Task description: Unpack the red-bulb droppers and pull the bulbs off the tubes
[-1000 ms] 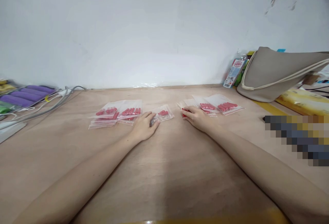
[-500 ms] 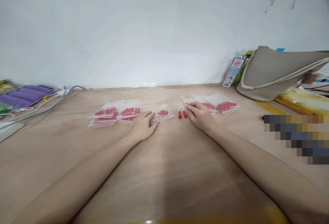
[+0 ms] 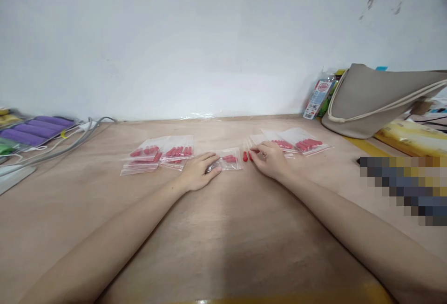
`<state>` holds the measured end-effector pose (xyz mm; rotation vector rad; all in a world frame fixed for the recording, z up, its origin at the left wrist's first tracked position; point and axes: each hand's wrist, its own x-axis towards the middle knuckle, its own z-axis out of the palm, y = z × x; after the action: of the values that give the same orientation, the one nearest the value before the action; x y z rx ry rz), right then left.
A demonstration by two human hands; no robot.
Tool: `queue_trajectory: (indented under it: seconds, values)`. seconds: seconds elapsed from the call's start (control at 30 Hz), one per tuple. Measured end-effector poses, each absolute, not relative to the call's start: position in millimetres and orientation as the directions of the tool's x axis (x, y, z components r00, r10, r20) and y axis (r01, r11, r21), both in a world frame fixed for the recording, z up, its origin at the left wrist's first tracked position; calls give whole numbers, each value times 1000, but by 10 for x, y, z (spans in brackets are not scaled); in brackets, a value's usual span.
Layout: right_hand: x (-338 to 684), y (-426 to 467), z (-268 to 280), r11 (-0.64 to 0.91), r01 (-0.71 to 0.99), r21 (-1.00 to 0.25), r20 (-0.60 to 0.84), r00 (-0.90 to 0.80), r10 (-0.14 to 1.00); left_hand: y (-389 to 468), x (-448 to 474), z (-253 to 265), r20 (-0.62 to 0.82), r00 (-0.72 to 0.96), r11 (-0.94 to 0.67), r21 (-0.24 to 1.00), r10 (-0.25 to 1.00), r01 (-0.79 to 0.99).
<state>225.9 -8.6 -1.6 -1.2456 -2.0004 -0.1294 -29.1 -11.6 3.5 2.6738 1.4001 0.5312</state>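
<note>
My left hand (image 3: 199, 172) has its thumb and fingers closed on the near-left end of a clear zip bag (image 3: 237, 158) lying on the table. A few red-bulbed droppers (image 3: 229, 158) show inside this bag. To its right, my right hand (image 3: 270, 160) pinches a red-bulbed dropper (image 3: 250, 156), partly hidden by the fingers. Just left of those fingertips lies another dropper (image 3: 245, 156), its red bulb toward me and its clear tube pointing away.
Stacked zip bags with red-bulbed droppers (image 3: 145, 151) lie left of my left hand. More filled bags (image 3: 309, 145) spread beyond my right hand. A grey bag (image 3: 366, 99) and a carton (image 3: 318, 99) stand at the right; cables (image 3: 70, 143) and a purple item (image 3: 38, 129) lie left.
My left hand and its zip bag have shifted slightly right and nearer, and the bag lies straighter. My right hand has moved a little left and nearer, its fingers now at a dropper's bulb.
</note>
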Motion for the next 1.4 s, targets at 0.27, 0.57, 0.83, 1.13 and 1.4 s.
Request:
queue_trajectory:
  seconds: [0.27,0.57,0.83,1.13,1.4]
  values:
    - [2074,-184,0,577,750,-322,475,-399,784,-166,-313,15,323,557,-638,265,765,723]
    - [1880,-265,91,548,807,-220,353,-458,816,-298,-389,44,316,592,-669,288,742,685]
    - [1856,-282,70,562,708,-427,402,-408,820,-302,-392,48,322,598,-677,282,734,680]
    - [1962,-222,76,488,527,-696,354,-339,872,-293,-406,44,328,586,-668,271,741,693]
    - [2473,20,466,365,404,-839,359,-93,929,-314,-364,2,424,420,-523,161,803,837]
